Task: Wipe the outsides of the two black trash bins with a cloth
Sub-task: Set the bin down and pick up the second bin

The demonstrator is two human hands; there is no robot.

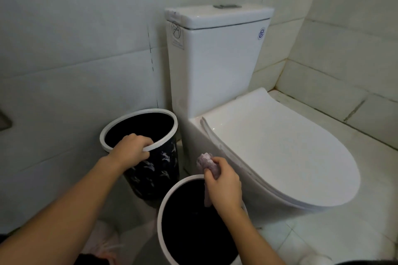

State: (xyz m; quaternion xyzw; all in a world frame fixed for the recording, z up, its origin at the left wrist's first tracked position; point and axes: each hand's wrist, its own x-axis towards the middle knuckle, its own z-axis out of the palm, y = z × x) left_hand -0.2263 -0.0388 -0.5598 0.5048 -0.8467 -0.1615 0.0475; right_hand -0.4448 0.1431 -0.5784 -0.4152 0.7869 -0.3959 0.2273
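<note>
White tiled wall filled the left and back, tiled floor ran lower right. White toilet stood against the back wall, tank upright, its seat lid closed and angled toward the lower right. Far bin, black with a pale bird-like print and a white rim, stood on the floor just beside the toilet base, near the left wall. Near bin, also black inside with a white rim, sat closest to the camera, just in front of the far bin and beside the toilet bowl; its outside mostly out of view. Left hand gripped the far bin's near rim, fingers curled over the edge into the opening, thumb on the outside. Right hand was held over the near bin's back rim, fingers closed around a bunched pale lilac cloth; one end poked up past the fingers, a tail hung below the hand over the bin opening. Cloth touching either bin: could not tell. Something pale pink lay blurred at the bottom left.
</note>
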